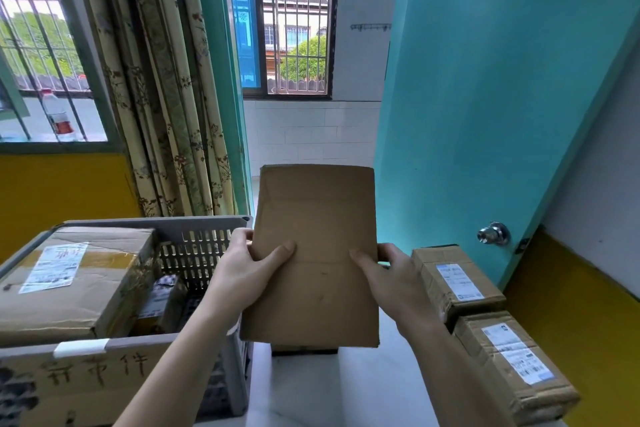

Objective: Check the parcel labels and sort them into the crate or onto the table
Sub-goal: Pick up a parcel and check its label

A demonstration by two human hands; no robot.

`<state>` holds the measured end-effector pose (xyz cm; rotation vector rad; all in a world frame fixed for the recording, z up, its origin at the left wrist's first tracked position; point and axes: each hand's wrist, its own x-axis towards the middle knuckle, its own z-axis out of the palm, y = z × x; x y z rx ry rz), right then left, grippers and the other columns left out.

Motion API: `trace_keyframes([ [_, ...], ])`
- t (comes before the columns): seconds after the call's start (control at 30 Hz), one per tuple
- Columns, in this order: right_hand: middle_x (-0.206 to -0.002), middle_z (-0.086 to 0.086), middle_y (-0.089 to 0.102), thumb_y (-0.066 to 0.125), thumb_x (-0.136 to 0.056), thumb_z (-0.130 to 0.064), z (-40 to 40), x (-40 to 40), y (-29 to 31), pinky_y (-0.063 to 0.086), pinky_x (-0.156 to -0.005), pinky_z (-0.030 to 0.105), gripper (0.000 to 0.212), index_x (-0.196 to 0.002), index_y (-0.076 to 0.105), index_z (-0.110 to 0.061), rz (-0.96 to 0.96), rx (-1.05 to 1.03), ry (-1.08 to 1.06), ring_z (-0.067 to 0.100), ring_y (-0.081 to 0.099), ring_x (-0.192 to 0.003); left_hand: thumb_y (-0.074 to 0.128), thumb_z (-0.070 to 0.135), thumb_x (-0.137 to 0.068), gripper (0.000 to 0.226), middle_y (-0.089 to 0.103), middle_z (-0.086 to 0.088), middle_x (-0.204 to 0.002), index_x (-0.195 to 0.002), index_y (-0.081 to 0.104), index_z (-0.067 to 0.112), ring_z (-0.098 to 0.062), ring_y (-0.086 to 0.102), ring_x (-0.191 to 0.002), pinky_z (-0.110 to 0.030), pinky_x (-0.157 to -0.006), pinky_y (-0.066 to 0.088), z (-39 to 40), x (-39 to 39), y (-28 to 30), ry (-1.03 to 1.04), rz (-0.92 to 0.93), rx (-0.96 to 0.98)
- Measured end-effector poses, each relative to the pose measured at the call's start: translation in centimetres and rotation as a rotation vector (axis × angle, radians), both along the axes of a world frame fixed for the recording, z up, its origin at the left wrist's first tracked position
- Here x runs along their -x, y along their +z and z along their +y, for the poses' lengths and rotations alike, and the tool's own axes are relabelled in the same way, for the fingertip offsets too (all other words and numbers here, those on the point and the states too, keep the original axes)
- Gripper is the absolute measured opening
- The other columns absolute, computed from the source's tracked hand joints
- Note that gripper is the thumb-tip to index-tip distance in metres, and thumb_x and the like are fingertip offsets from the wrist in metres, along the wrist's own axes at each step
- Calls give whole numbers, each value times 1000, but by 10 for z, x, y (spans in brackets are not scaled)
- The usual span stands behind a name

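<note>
The flat brown cardboard parcel [317, 253] is held upright in the middle of the scene, above the white table [346, 388]. The left hand [247, 269] and the right hand [388, 274] pinch its two side edges, with thumbs on the near face. No label shows on this face, so it is probably raised in order to search for one. The grey slotted plastic crate [207, 239] with labelled boxes stands at the left, and two small labelled cardboard boxes [485, 329] lie on the table at the right.
</note>
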<state>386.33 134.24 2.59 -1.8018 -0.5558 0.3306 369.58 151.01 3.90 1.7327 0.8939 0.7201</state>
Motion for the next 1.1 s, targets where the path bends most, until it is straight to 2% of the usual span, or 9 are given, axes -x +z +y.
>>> trace_keyframes([
  [0.2, -80, -19, 68, 71, -90, -53, 5, 0, 7, 37, -50, 10, 28, -84, 64, -27, -188, 40, -84, -5, 61, -74, 84, 43, -84, 56, 72, 15, -114, -129, 51, 40, -9, 71, -105, -34, -88, 59, -3, -2, -15, -69, -59, 19],
  [0.27, -80, -19, 67, 72, -90, -51, 3, -1, 3, 40, -50, 8, 26, -83, 62, -28, -222, 34, -72, -6, 61, -73, 85, 52, -77, 70, 72, 15, -118, -138, 50, 43, -9, 71, -108, -39, -96, 58, -3, -1, -13, -84, -56, 15],
  [0.37, -93, -18, 69, 75, -89, -48, 2, -4, -2, 47, -63, 17, 24, -95, 60, -30, -158, -9, -57, 0, 66, -86, 73, 77, -67, 73, 73, 17, -109, -130, 53, 46, -9, 71, -101, -38, -88, 59, -2, 0, -5, -2, -35, -18],
  [0.47, -101, -13, 69, 67, -92, -56, 4, -2, 0, 54, -80, 31, 48, -128, 60, -25, -151, 39, -19, 13, 67, -94, 72, 67, -82, 47, 69, 20, -97, -114, 51, 40, -4, 69, -89, -28, -70, 54, 1, -1, -1, 33, 45, -104],
  [0.57, -96, -13, 73, 59, -93, -62, 4, -1, -2, 48, -68, 22, 41, -109, 72, -27, -209, 63, 0, 16, 69, -91, 75, 50, -89, 34, 73, 12, -97, -105, 50, 34, -3, 72, -83, -27, -68, 56, 0, -4, -8, 2, 0, -97],
  [0.7, -96, -16, 75, 63, -94, -57, 1, 1, -10, 45, -65, 17, 34, -105, 75, -27, -161, 55, 10, 10, 70, -92, 80, 48, -85, 39, 70, 14, -99, -102, 50, 29, 4, 69, -81, -14, -58, 50, 0, -3, -9, 22, 13, -113],
  [0.83, -100, -13, 77, 67, -91, -56, 1, 3, -11, 51, -65, 15, 34, -105, 74, -26, -98, 6, 34, 8, 72, -93, 77, 68, -78, 66, 66, 13, -115, -129, 52, 35, -7, 66, -104, -32, -85, 56, 3, 0, 3, 2, 3, -90],
  [0.97, -88, -13, 69, 67, -89, -61, 5, 5, 1, 43, -59, 17, 34, -92, 59, -29, -145, -3, -33, 0, 66, -80, 76, 49, -88, 26, 75, 15, -110, -112, 69, 41, -5, 71, -102, -36, -94, 57, -2, -1, -1, -32, -68, -101],
  [1.1, -81, -11, 66, 67, -92, -53, 6, 6, 2, 43, -53, 9, 29, -89, 52, -29, -226, 10, -14, -5, 63, -70, 77, 50, -88, 22, 74, 10, -114, -109, 69, 48, -8, 70, -105, -43, -99, 56, -1, -2, -6, -25, -92, -95],
])
